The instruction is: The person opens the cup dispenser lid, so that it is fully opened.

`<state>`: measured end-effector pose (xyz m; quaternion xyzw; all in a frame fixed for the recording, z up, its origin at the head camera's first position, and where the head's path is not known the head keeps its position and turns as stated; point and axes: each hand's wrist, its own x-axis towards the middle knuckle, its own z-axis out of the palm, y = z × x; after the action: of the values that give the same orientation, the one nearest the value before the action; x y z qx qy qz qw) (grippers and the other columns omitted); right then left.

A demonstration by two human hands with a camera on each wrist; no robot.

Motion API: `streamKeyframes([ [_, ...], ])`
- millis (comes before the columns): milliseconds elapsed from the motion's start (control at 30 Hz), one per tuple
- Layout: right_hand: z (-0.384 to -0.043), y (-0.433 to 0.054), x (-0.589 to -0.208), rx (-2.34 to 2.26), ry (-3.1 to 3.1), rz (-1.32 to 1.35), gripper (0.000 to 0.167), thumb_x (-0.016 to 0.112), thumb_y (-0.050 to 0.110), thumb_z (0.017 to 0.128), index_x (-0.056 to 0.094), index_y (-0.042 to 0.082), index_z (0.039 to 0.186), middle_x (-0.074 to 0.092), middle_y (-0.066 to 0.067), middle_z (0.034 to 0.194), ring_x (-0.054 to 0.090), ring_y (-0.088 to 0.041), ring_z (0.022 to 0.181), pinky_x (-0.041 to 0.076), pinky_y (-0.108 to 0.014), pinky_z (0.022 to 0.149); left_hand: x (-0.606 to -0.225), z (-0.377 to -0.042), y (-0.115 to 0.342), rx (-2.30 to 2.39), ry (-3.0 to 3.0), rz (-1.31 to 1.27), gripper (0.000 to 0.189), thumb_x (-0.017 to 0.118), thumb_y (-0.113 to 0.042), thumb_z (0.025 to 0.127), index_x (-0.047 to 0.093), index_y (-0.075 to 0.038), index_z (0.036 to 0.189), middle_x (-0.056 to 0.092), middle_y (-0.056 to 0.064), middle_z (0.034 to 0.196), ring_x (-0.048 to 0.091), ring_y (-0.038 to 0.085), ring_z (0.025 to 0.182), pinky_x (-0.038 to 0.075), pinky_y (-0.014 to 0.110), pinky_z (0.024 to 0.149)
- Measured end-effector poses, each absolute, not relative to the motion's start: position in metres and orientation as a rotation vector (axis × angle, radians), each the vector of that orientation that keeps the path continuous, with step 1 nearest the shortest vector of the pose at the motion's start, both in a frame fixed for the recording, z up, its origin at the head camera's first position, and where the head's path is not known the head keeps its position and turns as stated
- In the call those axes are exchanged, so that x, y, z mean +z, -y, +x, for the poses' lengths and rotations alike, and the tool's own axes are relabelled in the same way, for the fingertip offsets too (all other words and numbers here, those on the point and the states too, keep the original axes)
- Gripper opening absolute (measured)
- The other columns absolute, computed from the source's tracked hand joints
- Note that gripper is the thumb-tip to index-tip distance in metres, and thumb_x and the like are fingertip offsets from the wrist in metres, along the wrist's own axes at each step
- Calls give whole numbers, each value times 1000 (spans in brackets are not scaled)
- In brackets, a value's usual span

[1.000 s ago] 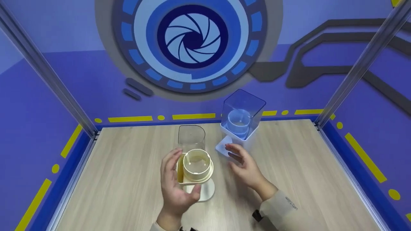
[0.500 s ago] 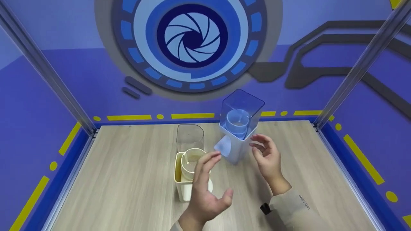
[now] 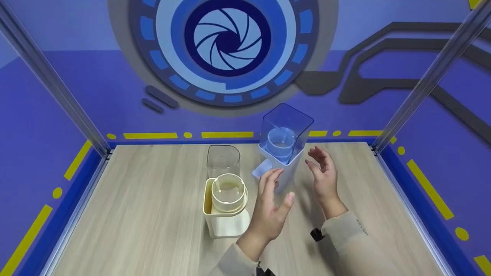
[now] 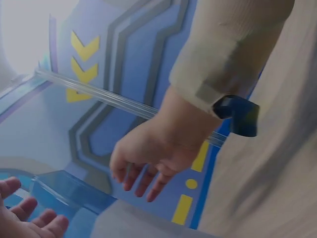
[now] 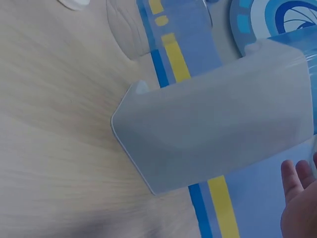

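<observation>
A tall, pale blue box-like dispenser (image 3: pixel 285 172) stands at the back of the table, a blue ring-shaped part (image 3: pixel 281 141) inside its clear upper housing (image 3: pixel 287 115). My left hand (image 3: pixel 268 211) is at its front left, fingers spread and lightly bent, thumb apart, overlapping its lower body in the head view. On the other side, my right hand (image 3: pixel 326 180) is held up with bent fingers, apart from the box. The right wrist view shows the box's flat side (image 5: pixel 218 119) with the right hand's fingers (image 5: pixel 292 181) beside it. Neither hand holds anything.
A similar cream dispenser (image 3: pixel 226 226) with a round cream collar (image 3: pixel 229 191) on top stands left of my left hand. Behind it is a clear, open container (image 3: pixel 223 159). Blue wall panels and metal posts (image 3: pixel 418 84) border the wooden table (image 3: pixel 153 214).
My left hand has moved right, from the cream dispenser to the blue one. The right hand has gone from the blue dispenser's front round to its right side.
</observation>
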<state>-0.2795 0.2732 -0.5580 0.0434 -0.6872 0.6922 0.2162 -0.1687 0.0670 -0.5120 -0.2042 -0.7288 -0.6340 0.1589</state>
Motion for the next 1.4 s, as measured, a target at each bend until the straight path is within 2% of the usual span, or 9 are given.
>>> streamKeyframes([
  [200,-296,-272,-563,1993,1969,83,53,52,1,112,48,-2,164,55,-27,159,56,-29,147,54,-15,113,-532,-196,-90,-1828,2148,-348,68,70,-30,108,45,-3,165,40,22,169,42,39,160,42,63,132],
  [300,-303,-270,-564,2031,2005,81,50,50,7,116,48,-1,165,55,-24,162,57,-24,147,54,-21,118,-542,-209,-100,-1759,2176,-216,77,77,-28,104,41,-4,168,35,22,171,38,44,160,41,67,131],
  [500,-311,-266,-566,2033,2050,87,47,46,21,122,49,0,165,55,-21,166,65,-3,134,51,-44,129,-559,-226,-116,-1557,2171,-41,85,88,-16,96,45,-2,168,40,23,165,43,43,154,47,62,129],
  [667,-318,-262,-569,1975,2074,62,45,48,18,122,53,-5,161,61,-26,159,67,3,124,58,-24,116,-565,-236,-125,-1475,2073,44,69,88,-8,96,58,2,157,53,24,150,59,42,141,57,56,120],
  [833,-324,-257,-573,1936,2048,16,39,54,10,119,61,-10,151,74,-17,134,70,2,113,60,-15,102,-569,-241,-127,-1393,2034,50,56,86,-4,97,68,6,149,63,23,142,69,39,130,64,48,110],
  [933,-325,-255,-573,1954,2023,18,36,57,11,118,65,-10,146,77,-5,125,72,0,110,61,-15,100,-571,-244,-125,-1331,2039,41,50,84,-4,98,72,6,146,66,22,137,71,37,126,63,48,111],
  [1067,-324,-253,-573,1959,2036,30,32,59,12,118,68,-8,142,76,2,119,73,-2,109,61,-16,100,-574,-247,-122,-1308,2005,14,45,84,-1,97,75,7,140,66,22,138,72,35,122,64,47,107],
  [1267,-318,-254,-574,1927,2073,-23,35,58,20,119,68,-2,144,75,-6,127,71,-4,114,60,-17,105,-572,-247,-124,-1342,1996,12,44,85,-1,97,76,6,139,67,22,137,75,34,120,65,42,106],
  [1400,-311,-254,-576,1898,2104,-75,40,56,24,120,67,-1,148,73,-19,137,70,-12,123,59,-32,119,-572,-242,-127,-1391,1998,33,44,84,0,97,75,7,139,68,22,137,76,33,121,66,42,107],
])
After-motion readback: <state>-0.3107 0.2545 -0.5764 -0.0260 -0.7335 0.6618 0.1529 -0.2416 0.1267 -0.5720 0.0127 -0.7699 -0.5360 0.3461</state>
